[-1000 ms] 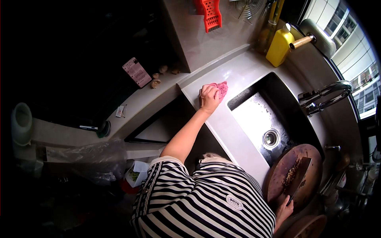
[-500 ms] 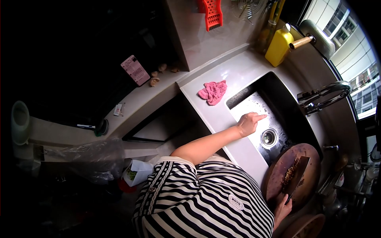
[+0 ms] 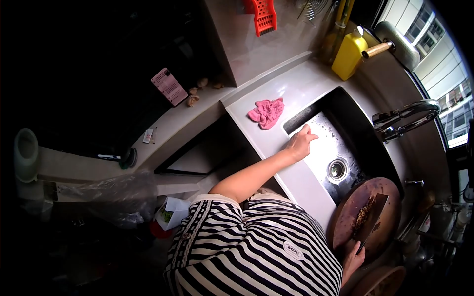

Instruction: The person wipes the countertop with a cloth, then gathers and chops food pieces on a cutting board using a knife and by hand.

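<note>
My left hand (image 3: 300, 143) is over the near-left part of the sink (image 3: 323, 143), empty, its fingers bent and slightly apart. A crumpled pink cloth (image 3: 267, 113) lies on the counter beyond it, left of the sink. At the lower right my right hand (image 3: 354, 258) grips the handle of a cleaver (image 3: 374, 222). The blade rests over a round wooden cutting board (image 3: 348, 212), beside a strip of chopped brown bits (image 3: 363, 215). The board overlaps the sink's right end.
A yellow bottle (image 3: 349, 55) stands behind the sink, near a wooden handle (image 3: 376, 50). The faucet (image 3: 407, 118) arches at the sink's far side. A phone-like pink screen (image 3: 169, 87) and garlic-like pieces (image 3: 193, 100) are at the left. Below is a plastic bag (image 3: 116, 197).
My left hand has let go of the pink cloth and moved right to the sink, then slightly back left, its pointing finger now bent. My right hand still holds the cleaver.
</note>
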Motion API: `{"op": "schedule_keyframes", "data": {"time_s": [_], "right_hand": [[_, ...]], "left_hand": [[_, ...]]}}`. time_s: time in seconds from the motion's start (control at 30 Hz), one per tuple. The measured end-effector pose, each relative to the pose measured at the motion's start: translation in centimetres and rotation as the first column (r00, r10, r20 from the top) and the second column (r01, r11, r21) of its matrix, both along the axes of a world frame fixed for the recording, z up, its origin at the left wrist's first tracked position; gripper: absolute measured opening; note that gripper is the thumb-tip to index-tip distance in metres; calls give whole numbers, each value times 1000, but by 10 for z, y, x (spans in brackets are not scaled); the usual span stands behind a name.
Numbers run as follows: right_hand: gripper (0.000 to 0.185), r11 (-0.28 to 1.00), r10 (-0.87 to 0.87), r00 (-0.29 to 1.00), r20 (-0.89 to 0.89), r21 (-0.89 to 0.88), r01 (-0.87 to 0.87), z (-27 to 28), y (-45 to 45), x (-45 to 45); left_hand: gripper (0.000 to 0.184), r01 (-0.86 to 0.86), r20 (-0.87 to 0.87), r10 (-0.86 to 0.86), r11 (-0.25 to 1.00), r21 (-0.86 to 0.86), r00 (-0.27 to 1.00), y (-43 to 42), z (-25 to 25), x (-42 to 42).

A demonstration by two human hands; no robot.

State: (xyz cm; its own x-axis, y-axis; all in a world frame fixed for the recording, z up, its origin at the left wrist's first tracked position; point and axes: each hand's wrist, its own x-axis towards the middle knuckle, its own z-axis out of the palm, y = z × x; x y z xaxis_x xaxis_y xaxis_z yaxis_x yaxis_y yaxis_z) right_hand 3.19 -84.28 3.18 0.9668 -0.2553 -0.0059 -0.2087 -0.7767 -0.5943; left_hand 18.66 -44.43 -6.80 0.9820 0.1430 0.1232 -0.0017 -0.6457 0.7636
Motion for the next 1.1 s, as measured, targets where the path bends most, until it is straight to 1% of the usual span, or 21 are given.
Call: {"op": "schedule_keyframes", "data": {"time_s": [0.1,0.2,0.23,0.3,0.37,0.4,0.43,0.47,0.53,0.63,0.7,0.73,0.8,0.83,0.87,0.9,0.93,0.97,1.0,1.03,1.1], "right_hand": [[42,1000,6,1000,-4,-8,-6,-3,-4,1],[42,1000,-1,1000,-29,-18,0,2,-1,1],[42,1000,-4,999,-40,-20,4,5,2,1],[42,1000,-3,1000,-17,-10,3,8,5,1],[41,1000,2,1000,7,-13,-2,6,5,1],[41,1000,7,1000,19,-21,-7,4,2,1],[41,999,13,999,30,-30,-12,2,1,1],[41,1000,4,1000,11,-17,-4,3,2,1],[40,1000,-9,1000,-26,8,9,7,4,2],[38,1000,5,1000,-18,11,-5,1,-1,2],[39,1000,-3,1000,-24,0,3,1,-1,1],[39,1000,-7,1000,-25,-3,7,1,-1,2],[39,1000,10,1000,-9,3,-9,-1,-3,2],[39,1000,18,1000,-4,5,-18,-2,-4,2],[39,1000,11,1000,-9,-6,-11,-2,-3,2],[39,1000,3,1000,-13,-15,-3,0,-2,2],[40,1000,-4,1000,-18,-24,3,1,-1,2],[40,1000,-5,1000,-24,-17,5,2,-1,2],[40,1000,-5,999,-32,-10,5,3,-1,3],[40,1000,-4,999,-41,-3,4,2,-2,3],[41,1000,8,1000,-14,-12,-8,-5,-8,3]], "left_hand": [[57,-5,176,-40,968,252,984,-9,3,-2],[72,18,-13,-15,967,253,1000,-6,27,-8],[80,-17,-19,23,964,266,1000,1,24,-5],[72,-202,70,190,943,263,979,26,25,1],[63,-431,151,404,843,322,902,59,30,1],[60,-509,106,500,814,282,859,73,38,-1],[56,-541,146,521,799,264,841,91,33,-2],[43,-546,51,555,791,277,830,106,28,-5],[33,-520,4,529,832,193,848,126,7,-13],[26,-454,20,461,865,216,887,137,-3,-13],[28,-428,23,429,894,134,903,143,-5,-17],[28,-414,30,413,905,94,910,147,-3,-18],[29,-530,204,510,847,54,836,159,3,-28],[31,-593,317,534,796,122,783,170,12,-38],[33,-690,542,523,708,153,658,186,19,-49],[35,-807,563,628,577,126,537,197,34,-61],[39,-880,631,656,465,95,414,220,38,-74],[43,-936,626,713,344,79,315,240,47,-89],[48,-971,669,708,214,103,227,263,53,-104],[53,-977,679,713,39,211,175,285,54,-121],[64,-936,518,840,-40,350,158,324,58,-151]]}}
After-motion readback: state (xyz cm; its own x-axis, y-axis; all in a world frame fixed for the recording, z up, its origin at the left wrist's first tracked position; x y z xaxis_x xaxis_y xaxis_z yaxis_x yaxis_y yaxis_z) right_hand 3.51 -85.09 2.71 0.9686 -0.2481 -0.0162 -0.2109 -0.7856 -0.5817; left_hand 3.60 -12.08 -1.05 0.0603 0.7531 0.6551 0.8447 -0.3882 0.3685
